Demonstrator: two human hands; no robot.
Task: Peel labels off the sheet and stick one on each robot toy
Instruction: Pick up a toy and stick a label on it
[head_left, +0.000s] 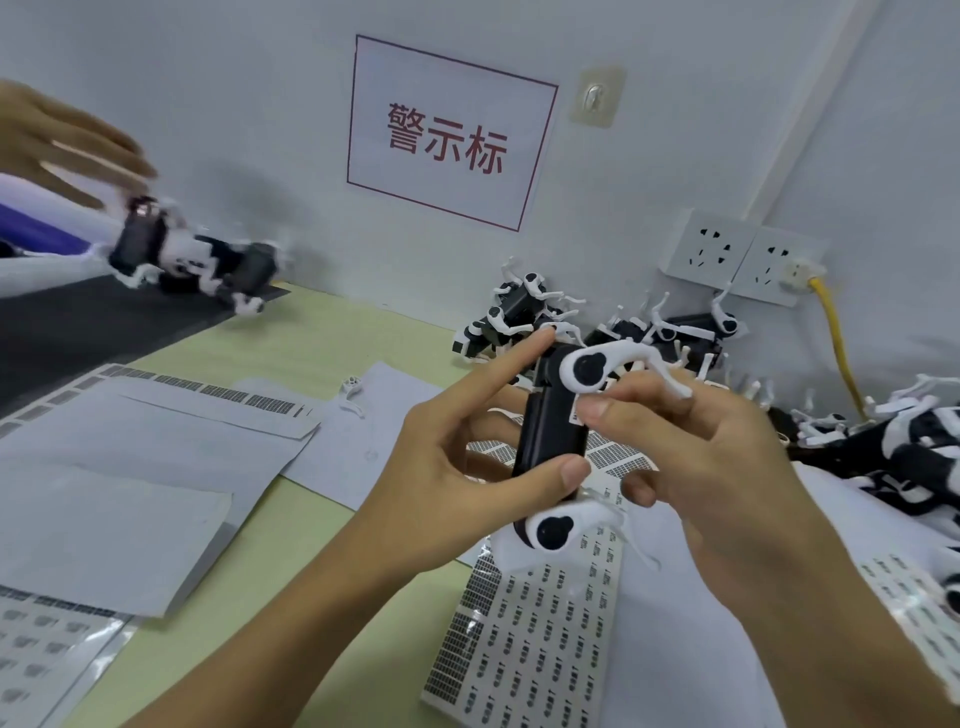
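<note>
Head view: left hand (457, 462) grips the robot toy (553, 431); right hand (696, 452) pinches a label (575, 414) on it, mostly hidden by fingertips.

Free room: bare green tabletop (332, 332) at frame centre, between my papers (135, 467) lower left and label sheet (535, 623) below my hands. Obstacles: toy pile (675, 332) right; another person's hand (57, 140) and blurred toy (192, 257) upper left.
</note>
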